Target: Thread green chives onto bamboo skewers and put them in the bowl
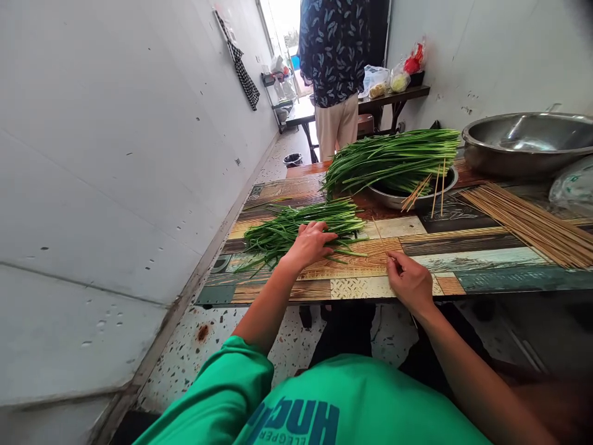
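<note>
My left hand rests on the near side of a loose pile of green chives, fingers spread and touching the stalks. My right hand, to the right of the pile, is closed in a pinch around a thin bamboo skewer. The skewer's upper end points up and away from me, toward the pale ends of the chives. Farther back, a large bundle of chives lies across a metal bowl. Several skewers lean at the bowl's near rim.
A wide spread of bamboo skewers lies on the table at right. Behind it are a large steel basin and a clear plastic bag. A person stands beyond the table, near another table with bags. A bin stands on the floor.
</note>
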### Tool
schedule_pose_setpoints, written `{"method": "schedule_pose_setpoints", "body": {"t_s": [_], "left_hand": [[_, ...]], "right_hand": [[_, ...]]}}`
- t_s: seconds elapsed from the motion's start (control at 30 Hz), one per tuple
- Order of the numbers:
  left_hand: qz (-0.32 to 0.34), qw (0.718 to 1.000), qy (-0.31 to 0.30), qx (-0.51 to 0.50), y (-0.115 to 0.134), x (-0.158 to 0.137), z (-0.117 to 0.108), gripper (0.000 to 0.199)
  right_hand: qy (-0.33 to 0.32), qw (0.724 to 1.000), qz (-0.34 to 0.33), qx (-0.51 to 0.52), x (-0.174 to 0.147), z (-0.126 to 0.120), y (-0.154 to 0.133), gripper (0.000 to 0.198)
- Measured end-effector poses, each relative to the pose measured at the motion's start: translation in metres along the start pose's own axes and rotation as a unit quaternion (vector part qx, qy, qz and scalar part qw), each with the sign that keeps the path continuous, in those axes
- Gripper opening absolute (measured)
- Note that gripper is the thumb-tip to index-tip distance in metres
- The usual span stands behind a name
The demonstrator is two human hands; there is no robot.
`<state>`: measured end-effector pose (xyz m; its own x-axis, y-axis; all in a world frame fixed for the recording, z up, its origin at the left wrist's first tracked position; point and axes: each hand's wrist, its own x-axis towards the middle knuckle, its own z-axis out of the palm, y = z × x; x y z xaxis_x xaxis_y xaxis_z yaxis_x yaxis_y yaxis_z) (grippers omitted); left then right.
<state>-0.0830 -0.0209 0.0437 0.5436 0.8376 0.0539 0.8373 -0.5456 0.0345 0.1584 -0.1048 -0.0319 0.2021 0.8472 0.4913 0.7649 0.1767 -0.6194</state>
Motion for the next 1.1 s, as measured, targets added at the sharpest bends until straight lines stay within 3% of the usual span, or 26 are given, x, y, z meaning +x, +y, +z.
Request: {"method": "schedule_pose_setpoints", "body": {"t_s": [0.13, 0.27, 0.37, 0.53, 0.7, 0.83, 0.97, 1.1], "left_hand": [[-0.02, 0.999, 0.045, -0.002, 0.003, 0.014, 0.013, 0.024], [-0.075, 0.995, 0.058, -0.034, 0.004, 0.028, 0.021, 0.029], [-0.059, 0.996, 0.046, -0.043, 0.004, 0.03, 0.017, 0.027], [-0.045, 0.995, 0.074, -0.04, 0.018, 0.037, 0.009, 0.019], [-0.007, 0.999, 0.023, -0.021, 0.039, 0.049, 0.008, 0.019], [0.002, 0.999, 0.018, -0.043, 0.025, 0.046, 0.012, 0.022], [-0.029, 0.987, 0.066, -0.147, 0.004, 0.041, 0.014, 0.019], [-0.034, 0.964, 0.137, -0.227, 0.01, 0.042, 0.016, 0.02]], "right_hand": [[-0.005, 1.0, 0.008, 0.006, 0.001, -0.001, -0.001, 0.034], [-0.01, 1.0, 0.013, 0.009, 0.001, -0.001, -0.003, 0.033], [-0.011, 1.0, 0.014, 0.006, 0.001, -0.002, -0.003, 0.033], [-0.017, 1.0, 0.022, 0.003, 0.002, -0.003, -0.004, 0.034], [-0.019, 0.999, 0.031, 0.016, 0.003, -0.003, -0.006, 0.033], [-0.027, 0.998, 0.046, 0.021, 0.003, -0.003, -0.005, 0.037], [-0.036, 0.998, 0.056, 0.012, 0.005, -0.003, -0.003, 0.041], [-0.044, 0.998, 0.047, 0.005, 0.005, -0.004, -0.002, 0.039]]}}
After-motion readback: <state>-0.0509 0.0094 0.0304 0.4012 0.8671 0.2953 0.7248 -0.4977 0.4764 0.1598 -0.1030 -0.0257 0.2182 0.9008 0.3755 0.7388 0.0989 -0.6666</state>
